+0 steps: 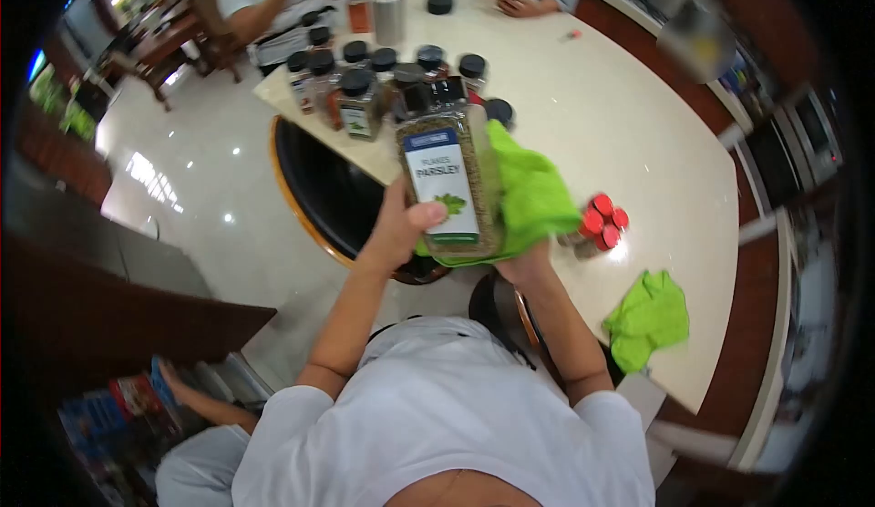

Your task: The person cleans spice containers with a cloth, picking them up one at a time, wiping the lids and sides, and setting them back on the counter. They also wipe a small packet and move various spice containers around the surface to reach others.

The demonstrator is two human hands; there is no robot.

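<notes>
A large clear jar labelled parsley (444, 184), with a dark cap and dried flakes inside, is held upright in front of me. My left hand (398, 225) grips its lower left side, the thumb lying across the label. A bright green cloth (533, 188) covers the jar's right side and base. My right hand (527, 261) is under that cloth; its fingers are hidden by the cloth and jar. Just behind the jar, several dark-capped spice jars (359, 106) stand on the cream counter (638, 133).
Several small red-capped bottles (602, 225) stand on the counter to the right. A second green cloth (649, 320) lies nearer the right edge. Tall containers (386, 10) stand at the back. Two people are across the counter; another person's arm shows low left. A black chair (333, 188) is below the counter.
</notes>
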